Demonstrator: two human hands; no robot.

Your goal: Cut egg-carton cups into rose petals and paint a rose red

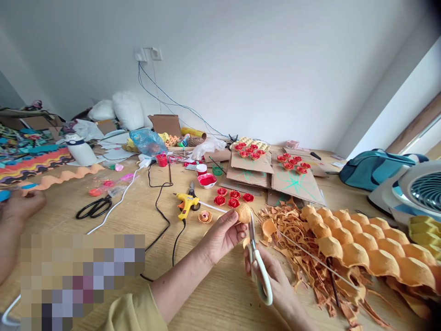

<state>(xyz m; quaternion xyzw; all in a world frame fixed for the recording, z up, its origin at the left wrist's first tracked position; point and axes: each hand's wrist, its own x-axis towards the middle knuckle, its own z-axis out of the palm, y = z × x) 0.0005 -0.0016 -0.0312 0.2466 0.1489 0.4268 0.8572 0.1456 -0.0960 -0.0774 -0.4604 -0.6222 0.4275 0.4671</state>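
Between the thumb and fingers of my left hand point(223, 234) is an orange egg-carton cup point(244, 213), rounded side up. My right hand point(272, 271) grips white-handled scissors point(258, 271), their blades pointing up right beside the cup's edge. Whether the blades touch the cup I cannot tell. Close by on the table lie a pale carton rose point(205, 217) and several red roses point(234, 202). A heap of orange carton scraps point(292, 243) spreads to the right of my hands, next to an orange egg carton point(365, 239).
A yellow glue gun point(188, 205) with a black cord lies left of my hands, near a dish of red paint point(207, 180). Cardboard pieces point(250, 177) bear more red roses. Black scissors point(93, 208) and another person's hand point(25, 204) are at the left; a fan point(427, 188) stands right.
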